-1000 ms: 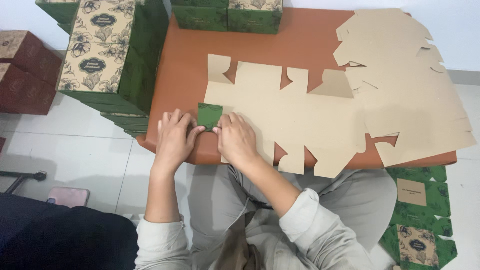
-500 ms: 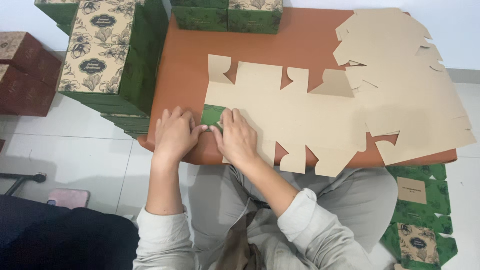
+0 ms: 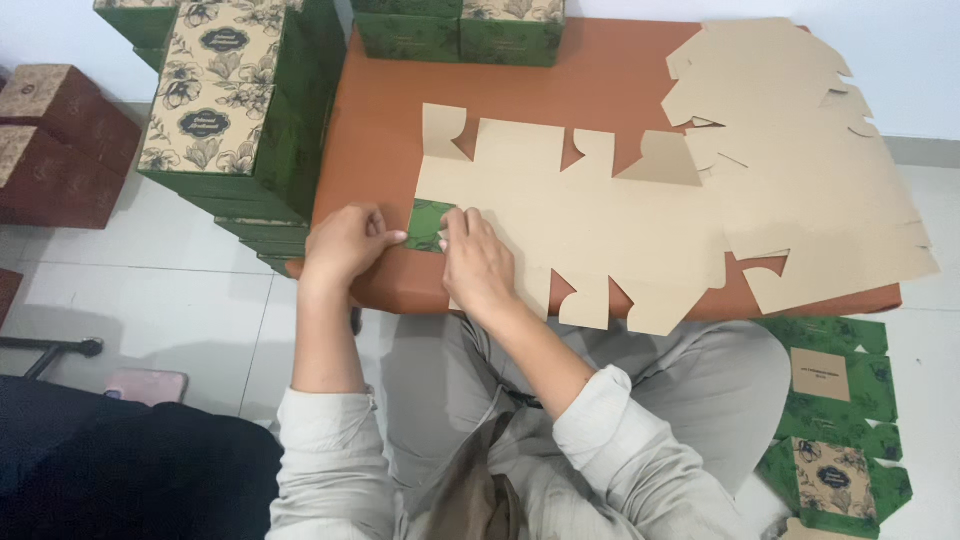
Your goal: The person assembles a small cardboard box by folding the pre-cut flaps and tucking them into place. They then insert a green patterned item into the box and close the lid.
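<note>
Both hands, left (image 3: 345, 245) and right (image 3: 480, 265), pinched the green flap (image 3: 428, 226) at the blank's (image 3: 580, 225) 9 o'clock edge.

Orange-brown table (image 3: 620, 90) on pale tiled floor (image 3: 180, 300), white wall (image 3: 900, 60) behind, soft even light.

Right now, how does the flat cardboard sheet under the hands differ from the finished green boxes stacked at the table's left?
The flat cardboard sheet lies unfolded on the table, plain brown side up; the finished green boxes stand assembled and stacked. Only a small folded flap of the sheet shows green, pressed between the left hand and the right hand, while the boxes show full green sides and floral cream tops. The flap's green leafy print looks the same as the boxes' sides.
</note>
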